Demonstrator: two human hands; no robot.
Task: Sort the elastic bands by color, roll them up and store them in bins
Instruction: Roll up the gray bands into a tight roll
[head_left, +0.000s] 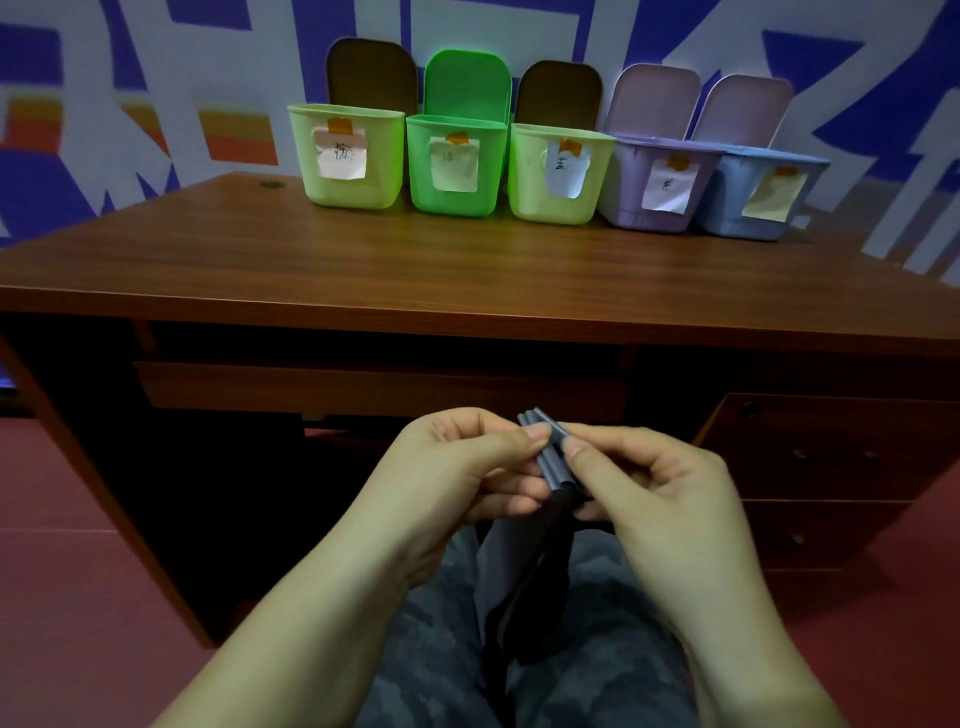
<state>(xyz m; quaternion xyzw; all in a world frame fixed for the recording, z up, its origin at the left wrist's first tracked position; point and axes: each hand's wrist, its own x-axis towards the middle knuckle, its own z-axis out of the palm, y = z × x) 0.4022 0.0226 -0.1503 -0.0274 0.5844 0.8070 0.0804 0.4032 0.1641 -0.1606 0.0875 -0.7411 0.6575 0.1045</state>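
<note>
Both hands are working low, in front of the desk (467, 270) edge and above the lap. The left hand (467, 467) is pinching the grey elastic band (553, 457) with thumb pressed against fingertips, a tight grip on the left side of the folded part. The right hand (649, 483) is pinching the same folded part from the right, thumb on top, fingers curled beneath; both grips are clenched on the band with no gap showing.

The folded bundle is lying as several parallel ridges, its long axis running from upper left to lower right, tilted slightly away from the person. The loose tail is hanging down from the bundle between the knees, over camouflage-patterned trousers (597, 649).

On the desk at the back, five open bins are standing in a row, lids raised, each bearing a paper label: pale green bin (353, 176), bright green bin (454, 182), second pale green bin (530, 187), purple bin (628, 192), blue bin (727, 202). They are well apart from the hands, with the bare desk top between.
</note>
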